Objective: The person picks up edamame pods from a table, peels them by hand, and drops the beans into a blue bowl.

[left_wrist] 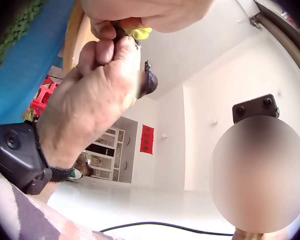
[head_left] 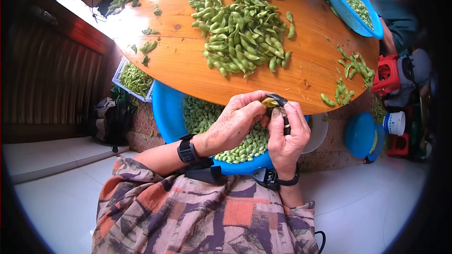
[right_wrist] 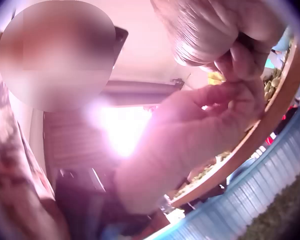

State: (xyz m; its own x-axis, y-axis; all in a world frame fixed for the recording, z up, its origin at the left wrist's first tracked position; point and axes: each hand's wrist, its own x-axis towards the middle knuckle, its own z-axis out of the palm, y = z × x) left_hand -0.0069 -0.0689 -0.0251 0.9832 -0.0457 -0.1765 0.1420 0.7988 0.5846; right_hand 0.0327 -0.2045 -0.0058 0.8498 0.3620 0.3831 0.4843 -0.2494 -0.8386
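In the head view, my left hand [head_left: 238,120] and right hand [head_left: 289,136] meet over the near edge of the wooden table. Between their fingertips they pinch a yellowish-green soybean pod [head_left: 269,103], which shows as a small yellow patch in both wrist views. A black cover [head_left: 278,99] sits on a right-hand fingertip, and a dark band circles a finger lower down. Fingers hide most of the pod. Below the hands stands a blue basin [head_left: 165,113] holding many shelled green beans [head_left: 245,148]. Beyond them, a large heap of green pods [head_left: 240,33] lies on the table [head_left: 174,61].
A blue colander [head_left: 376,27] of beans stands at the table's far right. Loose pods [head_left: 343,91] lie near the right edge. To the left, a white crate [head_left: 149,95] holds more pods. Red stools [head_left: 386,75] and other people are at the right.
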